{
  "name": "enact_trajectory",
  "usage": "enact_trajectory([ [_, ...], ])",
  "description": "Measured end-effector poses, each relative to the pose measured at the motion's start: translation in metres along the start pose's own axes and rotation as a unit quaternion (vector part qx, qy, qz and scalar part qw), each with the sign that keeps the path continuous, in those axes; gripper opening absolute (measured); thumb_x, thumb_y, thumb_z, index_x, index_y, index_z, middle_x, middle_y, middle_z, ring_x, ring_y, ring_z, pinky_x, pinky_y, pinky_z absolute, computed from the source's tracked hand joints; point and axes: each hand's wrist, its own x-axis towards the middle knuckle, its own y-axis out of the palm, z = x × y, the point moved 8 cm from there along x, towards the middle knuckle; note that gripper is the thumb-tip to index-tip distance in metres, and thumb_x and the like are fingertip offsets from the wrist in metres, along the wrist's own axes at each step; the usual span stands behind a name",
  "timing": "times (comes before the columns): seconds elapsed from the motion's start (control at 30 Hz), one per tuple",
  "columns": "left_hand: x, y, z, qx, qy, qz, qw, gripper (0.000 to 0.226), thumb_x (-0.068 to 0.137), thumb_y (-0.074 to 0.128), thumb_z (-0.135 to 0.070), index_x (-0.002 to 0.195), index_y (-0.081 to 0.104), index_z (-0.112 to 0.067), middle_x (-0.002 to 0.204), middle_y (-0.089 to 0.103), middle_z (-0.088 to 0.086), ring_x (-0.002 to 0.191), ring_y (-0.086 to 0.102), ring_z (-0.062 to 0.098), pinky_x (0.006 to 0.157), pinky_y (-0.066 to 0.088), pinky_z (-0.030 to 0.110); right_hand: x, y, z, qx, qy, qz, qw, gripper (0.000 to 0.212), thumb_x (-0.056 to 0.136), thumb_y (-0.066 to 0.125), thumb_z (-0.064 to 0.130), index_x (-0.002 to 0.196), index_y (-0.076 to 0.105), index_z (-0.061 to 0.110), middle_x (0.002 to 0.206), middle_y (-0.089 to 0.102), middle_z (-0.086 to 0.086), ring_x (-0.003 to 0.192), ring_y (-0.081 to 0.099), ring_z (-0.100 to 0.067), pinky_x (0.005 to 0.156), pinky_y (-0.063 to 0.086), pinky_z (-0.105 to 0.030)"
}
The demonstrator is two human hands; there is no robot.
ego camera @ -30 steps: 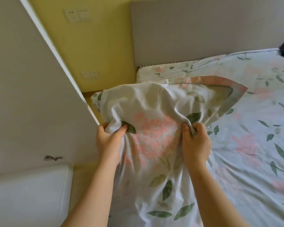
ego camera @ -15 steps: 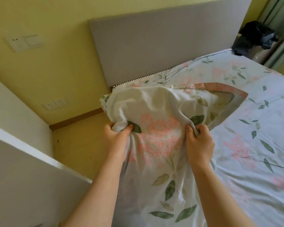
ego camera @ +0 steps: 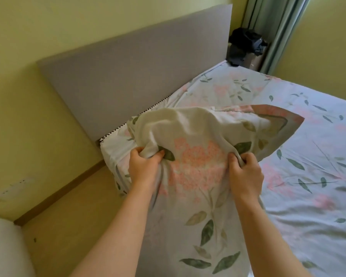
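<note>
A white floral pillowcase (ego camera: 198, 168) with pink blossoms and green leaves hangs in front of me over the bed's near corner. Its upper part bulges as if something is stuffed inside; the filling is hidden. My left hand (ego camera: 144, 168) grips a bunch of its fabric on the left side. My right hand (ego camera: 246, 174) grips a bunch on the right side. The pillowcase's pink-bordered flap (ego camera: 278, 124) points out to the right above the bed (ego camera: 308, 176), which is covered by a matching floral sheet.
A grey padded headboard (ego camera: 138, 80) stands against the yellow wall. A black bag (ego camera: 246, 47) sits past the bed's far corner beside a green curtain (ego camera: 276, 27). Wooden floor (ego camera: 72, 216) lies on the left, with a white surface (ego camera: 6, 250) at the bottom left.
The view has swung right, away from the white cupboard door, so the far corner and curtain show. Both hands keep the same grip on the pillowcase, which now hangs over the bed's corner.
</note>
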Motion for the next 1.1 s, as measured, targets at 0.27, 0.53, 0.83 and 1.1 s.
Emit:
enact_trajectory([
  [0.27,0.056,0.054,-0.045,0.007,0.054,0.01,0.998,0.042,0.07,0.077,-0.024,0.098,0.045,-0.02,0.099,0.056,-0.001,0.094,0.055,0.022,0.089,0.046,0.037,0.071,0.011,0.027,0.032,-0.018,-0.027,0.999,0.026,0.092,0.053,0.031,0.073,0.045,0.015,0.06,0.047,0.006,0.057,0.044,-0.013,0.055,0.035,-0.029],
  [0.53,0.131,0.058,-0.048,-0.008,0.026,0.0,1.0,0.043,0.068,0.078,-0.024,0.096,0.046,-0.022,0.089,0.055,-0.006,0.093,0.057,0.024,0.092,0.048,0.043,0.107,0.069,0.06,0.017,-0.02,-0.014,1.0,0.026,0.093,0.052,0.031,0.073,0.045,0.016,0.061,0.047,0.006,0.057,0.043,-0.008,0.049,0.031,-0.024],
  [0.83,0.273,0.057,-0.07,-0.035,0.02,0.053,0.998,0.044,0.068,0.079,-0.026,0.097,0.046,-0.025,0.101,0.059,0.0,0.101,0.06,0.028,0.094,0.048,0.048,0.146,0.172,0.133,0.002,-0.016,-0.04,0.999,0.021,0.094,0.051,0.03,0.085,0.049,0.012,0.066,0.047,0.007,0.072,0.048,-0.019,0.069,0.035,-0.03],
  [1.1,0.406,0.048,-0.084,0.031,0.015,0.093,0.995,0.04,0.07,0.077,-0.026,0.096,0.047,-0.023,0.092,0.057,-0.004,0.093,0.059,0.025,0.088,0.05,0.04,0.168,0.284,0.156,-0.006,0.064,-0.07,0.995,0.024,0.092,0.052,0.03,0.079,0.05,0.011,0.065,0.049,0.003,0.063,0.046,-0.015,0.055,0.033,-0.027],
])
